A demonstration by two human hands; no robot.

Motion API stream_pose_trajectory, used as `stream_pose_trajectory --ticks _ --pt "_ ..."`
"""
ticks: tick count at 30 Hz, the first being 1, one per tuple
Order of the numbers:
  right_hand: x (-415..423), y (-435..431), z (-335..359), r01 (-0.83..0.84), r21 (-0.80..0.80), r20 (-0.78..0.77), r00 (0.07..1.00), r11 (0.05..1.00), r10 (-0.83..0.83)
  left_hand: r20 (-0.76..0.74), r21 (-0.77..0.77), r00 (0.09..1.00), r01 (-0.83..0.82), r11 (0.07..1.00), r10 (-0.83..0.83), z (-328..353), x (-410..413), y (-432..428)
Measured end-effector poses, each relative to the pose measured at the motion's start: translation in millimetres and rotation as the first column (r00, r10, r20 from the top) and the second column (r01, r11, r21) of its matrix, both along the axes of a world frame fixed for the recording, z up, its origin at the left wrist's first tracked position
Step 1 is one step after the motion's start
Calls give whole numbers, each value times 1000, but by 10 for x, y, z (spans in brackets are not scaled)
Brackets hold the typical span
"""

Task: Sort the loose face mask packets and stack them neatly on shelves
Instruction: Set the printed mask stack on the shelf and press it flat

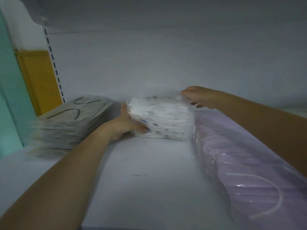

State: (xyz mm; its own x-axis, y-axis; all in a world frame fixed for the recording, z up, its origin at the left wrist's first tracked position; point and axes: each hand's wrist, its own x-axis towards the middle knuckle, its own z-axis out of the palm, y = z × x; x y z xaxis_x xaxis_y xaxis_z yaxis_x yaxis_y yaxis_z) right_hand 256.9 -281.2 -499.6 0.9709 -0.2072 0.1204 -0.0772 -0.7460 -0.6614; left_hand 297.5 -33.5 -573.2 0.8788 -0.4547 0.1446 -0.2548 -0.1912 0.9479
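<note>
Three stacks share the shelf (141, 171), and the one we're handling is the middle one. The white blue-printed stack (162, 117) sits toward the back, between the beige stack (74, 117) on the left and the lilac stack (240, 163) on the right. It's just beside the lilac one; we can't tell if they touch.

Our left hand (123, 125) wraps the near-left corner, thumb across the front face and fingers along the side, so that grip is clamped on the packets. Our right hand (197, 97) is at the far-right top corner with fingers curled over the edge. It's a bit blurry, but that grip looks closed on the top packets too.

This reads to us as the squaring-up step. What we'd suggest:
- Squeeze evenly from both corners so the slippery film doesn't fan out.
- Keep the bottom flat on the shelf instead of lifting.
- One packet looks peeled forward under the left thumb, so tuck it flush first.
- Let go slowly, top hand last, or the pile will probably slump sideways.
</note>
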Motion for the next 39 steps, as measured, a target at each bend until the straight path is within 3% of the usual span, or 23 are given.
stream_pose_trajectory --ticks 3,6,9,15,17,19,21,23,25,27,30,36,39 --pt "-13 165 -106 -17 219 8 1000 975 15 1 -30 1000 2 1000 -2 0 -37 -14" --pt "33 295 -187 -1 182 35 999 983 -5 -11 -66 1000 -5 998 5 -8 -43 -10" --pt "33 360 -187 61 297 -4 998 953 -63 -11 -71 1000 7 997 -8 16 -41 16" --pt "-33 378 -113 91 350 -79 995 932 -67 -13 65 1000 1 998 0 91 -82 80" --pt "-52 375 -104 89 280 -84 994 956 -68 -13 74 1000 -27 997 28 96 -92 48" --pt "-57 354 -46 84 75 -36 996 994 -81 -12 79 998 -58 995 59 98 -92 20" --pt "-68 363 120 86 -147 119 990 985 -68 -36 98 998 -40 994 44 103 -90 16" --pt "-99 435 310 32 -225 215 976 974 18 -57 112 998 -19 994 25 109 -85 25" --pt "-185 601 352 -71 -294 158 980 953 121 -71 114 996 -36 993 44 116 -75 29" --pt "-268 786 141 -134 -484 77 978 865 194 -92 119 994 -46 992 57 117 -61 32" --pt "-324 890 -265 -92 -705 71 977 703 200 -79 148 995 -49 988 61 123 -59 27" --pt "-79 624 -123 -157 -752 59 952 640 302 -87 47 996 -22 999 26 95 -61 70" --pt "-37 599 -24 -159 -738 85 942 656 324 -111 -49 994 9 999 -15 96 -49 54"
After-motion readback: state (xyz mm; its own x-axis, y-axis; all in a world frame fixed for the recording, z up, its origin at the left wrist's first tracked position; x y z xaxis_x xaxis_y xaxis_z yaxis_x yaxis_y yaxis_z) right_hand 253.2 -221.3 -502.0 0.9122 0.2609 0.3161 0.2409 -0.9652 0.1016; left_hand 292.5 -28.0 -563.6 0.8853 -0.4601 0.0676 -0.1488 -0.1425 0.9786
